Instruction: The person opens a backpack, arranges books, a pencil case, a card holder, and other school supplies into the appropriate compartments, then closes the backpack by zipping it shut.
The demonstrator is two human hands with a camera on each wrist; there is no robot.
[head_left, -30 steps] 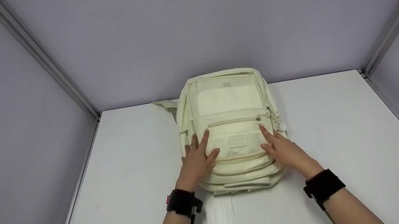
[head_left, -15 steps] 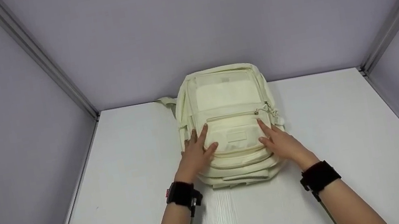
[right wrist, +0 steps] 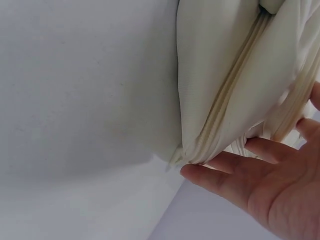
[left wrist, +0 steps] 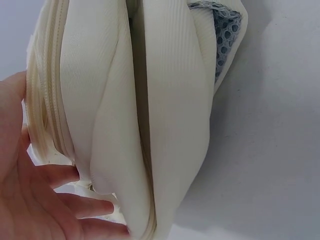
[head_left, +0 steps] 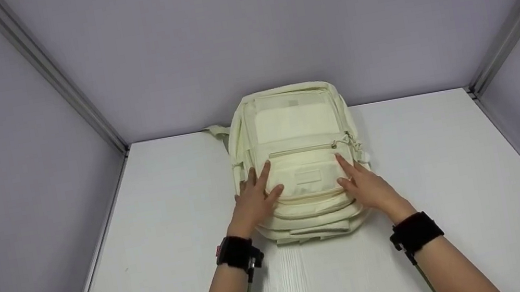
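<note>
Flat on the white table [head_left: 164, 268] lies a pale cream backpack [head_left: 295, 129], front side up, its long axis running straight away from the person: the bottom end is nearest the wrists and the top end sits close to the back wall [head_left: 273, 33]. Both hands rest on the lower front pocket. The left hand [head_left: 254, 201] lies on the pocket's left side with fingers stretched out and slightly spread, pressing flat and gripping nothing; the left wrist view shows its fingers [left wrist: 75, 205] extended along the side seam of the bag. The right hand [head_left: 367, 185] mirrors it on the pocket's right side, fingers straight and laid on the cloth, and the right wrist view shows its fingertips [right wrist: 200, 172] touching the bag's edge beside a zip, not curled round anything. The two hands are about equally near the bag, one to each side of its middle line.

The zips that can be seen look closed, so nothing inside any pocket can be made out. A zip pull [head_left: 346, 140] hangs at the right end of the upper pocket's zip, just beyond the right hand's fingers. A strap [head_left: 215, 132] pokes out at the far left corner. Black bands [head_left: 237, 252] are on both wrists.
</note>
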